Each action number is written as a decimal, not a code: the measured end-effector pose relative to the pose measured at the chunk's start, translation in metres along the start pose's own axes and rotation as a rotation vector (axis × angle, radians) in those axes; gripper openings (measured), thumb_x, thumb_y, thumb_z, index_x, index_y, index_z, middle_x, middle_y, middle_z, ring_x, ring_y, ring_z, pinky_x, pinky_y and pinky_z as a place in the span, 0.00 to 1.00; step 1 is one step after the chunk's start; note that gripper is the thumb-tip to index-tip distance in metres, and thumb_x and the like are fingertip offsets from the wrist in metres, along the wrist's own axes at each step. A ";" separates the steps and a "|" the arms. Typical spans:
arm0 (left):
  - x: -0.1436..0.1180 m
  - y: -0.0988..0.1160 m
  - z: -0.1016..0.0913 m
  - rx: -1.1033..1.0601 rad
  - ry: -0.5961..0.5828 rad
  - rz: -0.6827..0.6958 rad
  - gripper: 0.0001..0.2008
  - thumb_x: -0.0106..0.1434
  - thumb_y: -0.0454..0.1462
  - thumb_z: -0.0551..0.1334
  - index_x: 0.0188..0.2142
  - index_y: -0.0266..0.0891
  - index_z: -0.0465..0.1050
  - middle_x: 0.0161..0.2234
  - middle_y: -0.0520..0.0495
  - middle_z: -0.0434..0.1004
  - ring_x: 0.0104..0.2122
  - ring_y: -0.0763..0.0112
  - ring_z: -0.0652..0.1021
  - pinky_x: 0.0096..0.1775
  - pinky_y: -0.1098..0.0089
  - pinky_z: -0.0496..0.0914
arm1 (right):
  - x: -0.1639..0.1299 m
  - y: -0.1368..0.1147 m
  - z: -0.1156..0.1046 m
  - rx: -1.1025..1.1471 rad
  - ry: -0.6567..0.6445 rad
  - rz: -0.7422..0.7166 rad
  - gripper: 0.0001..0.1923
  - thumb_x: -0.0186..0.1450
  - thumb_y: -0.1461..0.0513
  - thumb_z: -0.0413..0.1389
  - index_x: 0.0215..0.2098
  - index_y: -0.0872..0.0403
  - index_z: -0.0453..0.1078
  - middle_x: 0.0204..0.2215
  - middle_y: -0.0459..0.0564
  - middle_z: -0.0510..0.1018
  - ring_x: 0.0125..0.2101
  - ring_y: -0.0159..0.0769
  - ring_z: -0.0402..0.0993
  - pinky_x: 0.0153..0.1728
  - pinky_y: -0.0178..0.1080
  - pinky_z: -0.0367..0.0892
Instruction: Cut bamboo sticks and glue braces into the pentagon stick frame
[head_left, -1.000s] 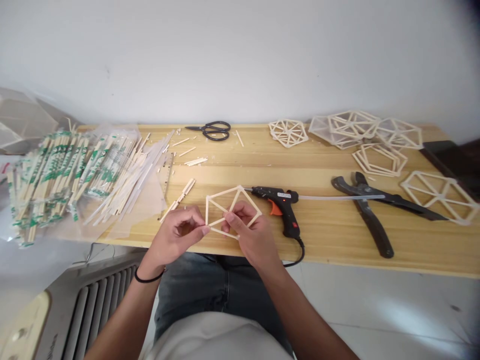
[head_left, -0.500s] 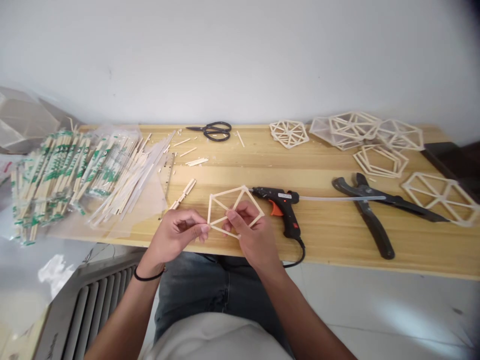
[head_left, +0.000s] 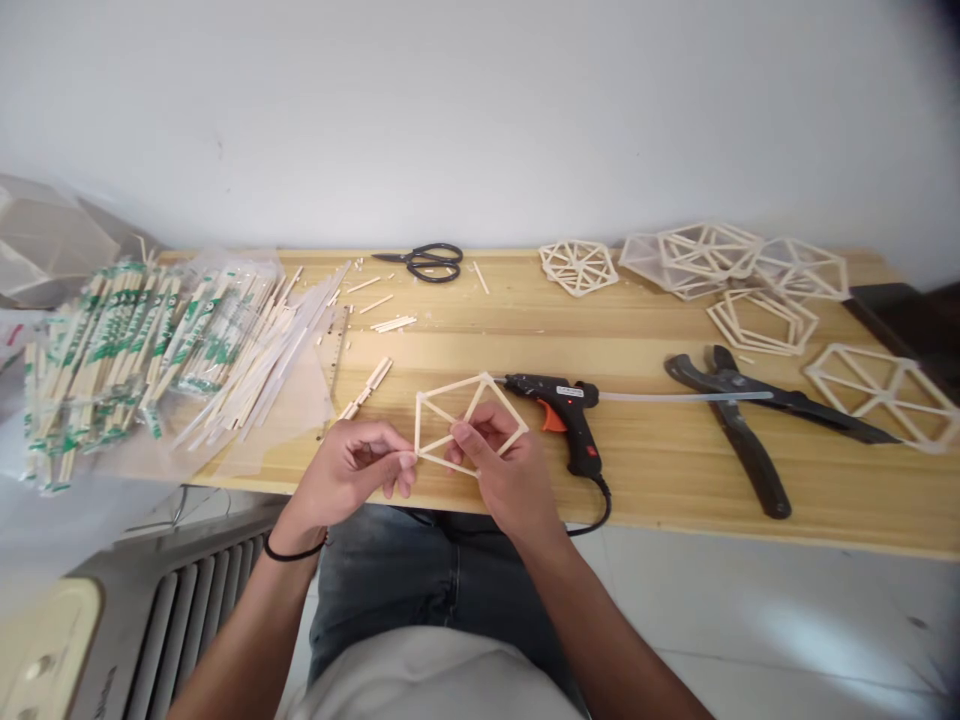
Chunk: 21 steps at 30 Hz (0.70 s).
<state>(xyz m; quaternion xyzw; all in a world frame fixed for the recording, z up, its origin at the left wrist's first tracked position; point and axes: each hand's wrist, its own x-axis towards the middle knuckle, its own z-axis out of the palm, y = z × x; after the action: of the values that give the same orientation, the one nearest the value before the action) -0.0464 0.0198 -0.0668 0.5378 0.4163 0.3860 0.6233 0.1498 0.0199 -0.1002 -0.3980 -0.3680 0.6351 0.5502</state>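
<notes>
A five-sided wooden stick frame [head_left: 452, 384] with inner spokes is held over the table's front part. My right hand [head_left: 506, 465] grips it near the middle, thumb on top of the spokes' meeting point and fingers behind. At the frame's lower left corner, the thumb and index finger of my left hand [head_left: 367, 465] are pinched together, touching that corner. Just right of the frame lies a black hot glue gun [head_left: 562, 400] with an orange trigger, its nozzle close to the frame's top corner and a long glue stick [head_left: 675, 397] out of its back.
Wrapped chopsticks [head_left: 112, 350] and loose sticks [head_left: 262, 360] cover the left. Black scissors [head_left: 431, 262], cut pieces [head_left: 394, 324] and a ruler [head_left: 335, 365] lie beyond my left hand. Large cutters [head_left: 742, 430] and finished frames [head_left: 709, 250] are on the right of the wooden table [head_left: 637, 500].
The frame has shifted very slightly left along with my left fingertips. At lower left, translucent sheeting has moved, showing more of a cream-coloured box. My grip looks the same.
</notes>
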 end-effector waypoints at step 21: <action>-0.002 0.004 0.003 0.118 -0.105 0.118 0.11 0.68 0.40 0.71 0.31 0.36 0.81 0.23 0.47 0.83 0.23 0.73 0.81 0.29 0.75 0.74 | -0.001 0.000 -0.005 0.132 -0.089 0.089 0.18 0.64 0.50 0.71 0.30 0.52 0.73 0.21 0.40 0.75 0.20 0.27 0.68 0.24 0.32 0.65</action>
<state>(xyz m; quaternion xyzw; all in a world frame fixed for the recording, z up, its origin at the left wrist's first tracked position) -0.0445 0.0178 -0.0624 0.6167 0.3728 0.3680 0.5876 0.1547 0.0196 -0.1022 -0.3483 -0.3314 0.6988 0.5296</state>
